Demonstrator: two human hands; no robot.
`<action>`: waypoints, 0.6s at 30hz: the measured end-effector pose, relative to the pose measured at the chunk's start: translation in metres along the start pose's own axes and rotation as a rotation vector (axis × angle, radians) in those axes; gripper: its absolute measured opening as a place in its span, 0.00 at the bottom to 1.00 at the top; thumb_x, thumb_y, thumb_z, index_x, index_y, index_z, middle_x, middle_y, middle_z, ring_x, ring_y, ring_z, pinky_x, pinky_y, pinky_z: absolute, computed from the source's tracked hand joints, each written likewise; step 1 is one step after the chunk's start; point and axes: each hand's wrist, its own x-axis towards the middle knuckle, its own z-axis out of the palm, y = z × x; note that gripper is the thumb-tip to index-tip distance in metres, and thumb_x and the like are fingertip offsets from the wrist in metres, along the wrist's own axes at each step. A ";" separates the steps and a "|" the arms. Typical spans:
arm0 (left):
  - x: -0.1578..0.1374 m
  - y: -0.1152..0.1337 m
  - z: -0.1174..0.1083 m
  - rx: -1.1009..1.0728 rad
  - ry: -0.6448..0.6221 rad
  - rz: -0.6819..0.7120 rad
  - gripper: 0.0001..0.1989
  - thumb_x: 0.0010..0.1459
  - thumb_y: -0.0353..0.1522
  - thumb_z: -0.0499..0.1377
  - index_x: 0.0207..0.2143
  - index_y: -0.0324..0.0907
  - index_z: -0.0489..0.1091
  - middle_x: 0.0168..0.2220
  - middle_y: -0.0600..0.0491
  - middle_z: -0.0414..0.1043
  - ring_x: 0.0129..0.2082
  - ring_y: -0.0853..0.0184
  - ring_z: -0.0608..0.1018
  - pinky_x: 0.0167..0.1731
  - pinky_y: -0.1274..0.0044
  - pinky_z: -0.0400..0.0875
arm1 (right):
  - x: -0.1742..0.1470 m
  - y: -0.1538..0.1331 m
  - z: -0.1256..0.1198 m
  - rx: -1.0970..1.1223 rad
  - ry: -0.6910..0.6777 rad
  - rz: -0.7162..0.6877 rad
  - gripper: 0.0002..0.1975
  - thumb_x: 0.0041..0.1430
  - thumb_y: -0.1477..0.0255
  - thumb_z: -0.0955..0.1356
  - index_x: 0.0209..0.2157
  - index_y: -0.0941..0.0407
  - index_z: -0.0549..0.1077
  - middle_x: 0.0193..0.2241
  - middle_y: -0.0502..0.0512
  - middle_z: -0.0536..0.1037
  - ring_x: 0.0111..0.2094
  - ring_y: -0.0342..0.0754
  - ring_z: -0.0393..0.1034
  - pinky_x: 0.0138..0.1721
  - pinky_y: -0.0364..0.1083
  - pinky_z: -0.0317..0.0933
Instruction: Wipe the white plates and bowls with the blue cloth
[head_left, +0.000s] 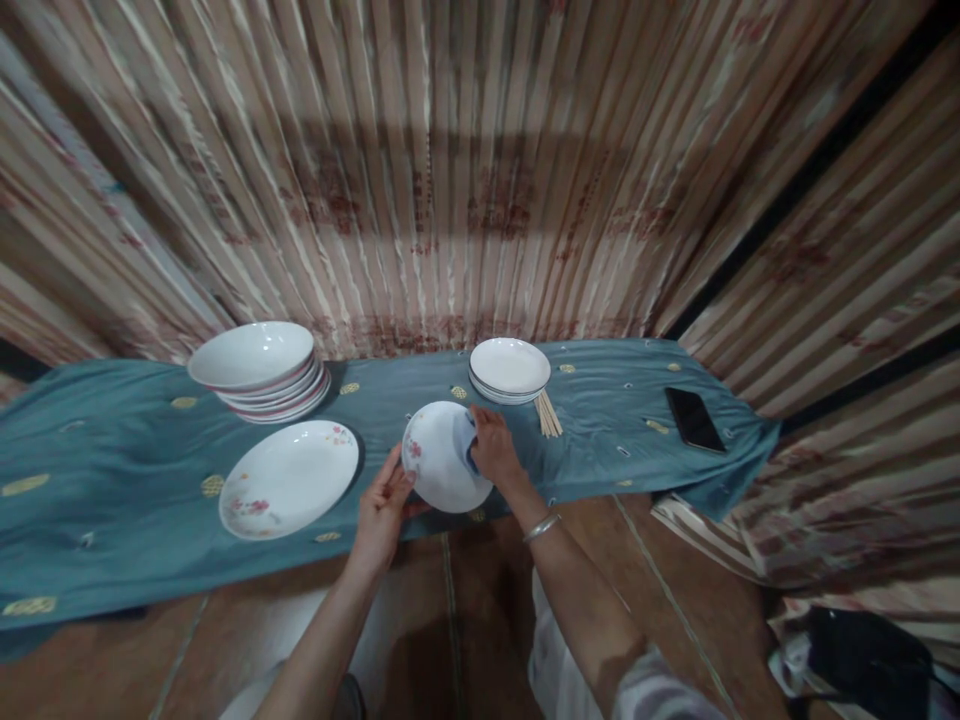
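Note:
A round white plate [439,475] with pink flowers at its left edge is tilted toward me above the front of the table. My left hand [386,505] grips its lower left rim, thumb on the face and fingers beneath. Pressed to the right part of the plate's face is a blue-grey cloth [464,440], bunched in the closed fingers of my right hand [493,447]. To the left lies a larger oval platter [292,480] with pink flowers. Part of the cloth is hidden under my right hand.
A stack of white bowls and plates [259,365] stands at the back left. Behind the held plate is a stack of small plates [510,368], with several chopsticks [548,415] beside it. A black phone [694,418] lies at right on the teal tablecloth [607,410]. Curtains [450,200] hang behind.

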 end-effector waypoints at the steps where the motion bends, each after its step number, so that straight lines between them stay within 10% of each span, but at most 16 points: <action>1: 0.001 -0.001 0.000 -0.003 0.009 0.003 0.51 0.35 0.44 0.74 0.63 0.41 0.63 0.52 0.40 0.75 0.46 0.52 0.78 0.34 0.68 0.79 | -0.002 0.000 -0.002 -0.026 -0.029 0.012 0.26 0.55 0.87 0.60 0.56 0.67 0.67 0.50 0.69 0.75 0.52 0.56 0.68 0.58 0.52 0.58; 18: 0.008 0.001 -0.001 -0.080 0.094 0.083 0.49 0.32 0.44 0.74 0.59 0.43 0.67 0.42 0.47 0.78 0.36 0.64 0.77 0.30 0.75 0.77 | -0.037 -0.020 -0.012 -0.357 -0.217 -0.067 0.16 0.62 0.83 0.60 0.46 0.66 0.74 0.41 0.71 0.79 0.45 0.55 0.72 0.45 0.49 0.65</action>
